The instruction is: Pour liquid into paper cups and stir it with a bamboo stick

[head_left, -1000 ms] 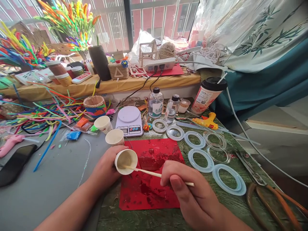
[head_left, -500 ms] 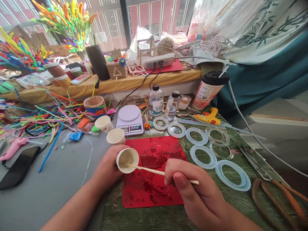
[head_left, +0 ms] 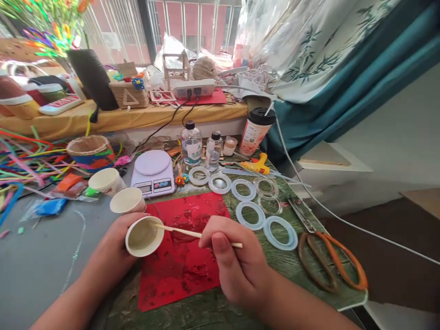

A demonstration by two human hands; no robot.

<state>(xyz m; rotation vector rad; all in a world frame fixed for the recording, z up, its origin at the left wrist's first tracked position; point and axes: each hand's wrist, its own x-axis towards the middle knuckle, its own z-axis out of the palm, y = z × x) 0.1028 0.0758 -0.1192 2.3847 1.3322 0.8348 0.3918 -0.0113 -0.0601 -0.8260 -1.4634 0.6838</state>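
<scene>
My left hand (head_left: 115,245) is wrapped round a white paper cup (head_left: 144,237) tilted toward me, with cloudy liquid inside. Between the fingers of my right hand (head_left: 228,256) is a thin wooden stick (head_left: 185,232), whose far end rests in the cup near its right rim. Below both hands lies a red sheet (head_left: 172,284) with wet, shiny blotches. Two more paper cups, one (head_left: 128,201) just behind the held cup and another (head_left: 107,181) farther left, stand on the table.
A white scale (head_left: 153,172), two clear bottles (head_left: 191,146) (head_left: 213,153) and a lidded drink cup (head_left: 254,133) stand behind. Ring moulds (head_left: 250,215), a yellow glue gun (head_left: 257,165) and orange-handled scissors (head_left: 330,261) lie right. Pipe cleaners (head_left: 27,160) clutter the left.
The view has turned to the right, so the table things appear farther left. The stick's tip has shifted from the cup's lower middle to its upper right. Both hands keep their holds.
</scene>
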